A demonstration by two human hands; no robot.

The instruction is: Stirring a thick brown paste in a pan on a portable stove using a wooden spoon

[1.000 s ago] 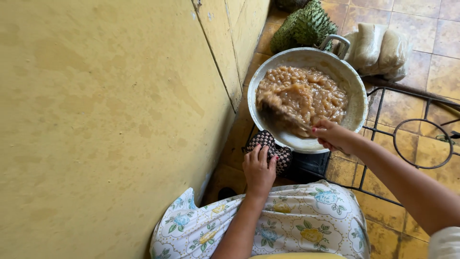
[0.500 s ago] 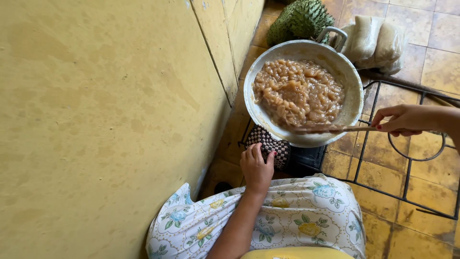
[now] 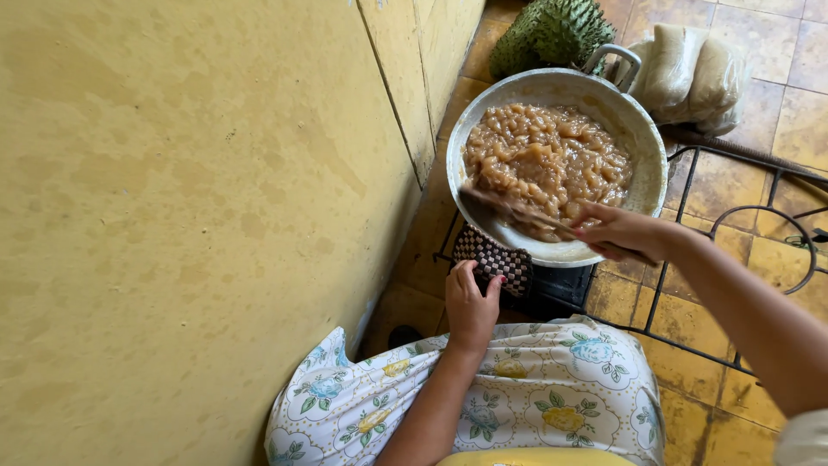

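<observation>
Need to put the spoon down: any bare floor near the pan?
Bare tiles lie right of the pan, inside the metal frame. Behind it, the spiky green fruit and pale bags crowd; the left is walled.

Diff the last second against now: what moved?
The right hand, which had swung out past the pan's right rim, came back over the near rim, its grip on the wooden spoon unchanged, blade in the brown mash. The left hand stayed on the checkered cloth; the pan stayed put.
</observation>
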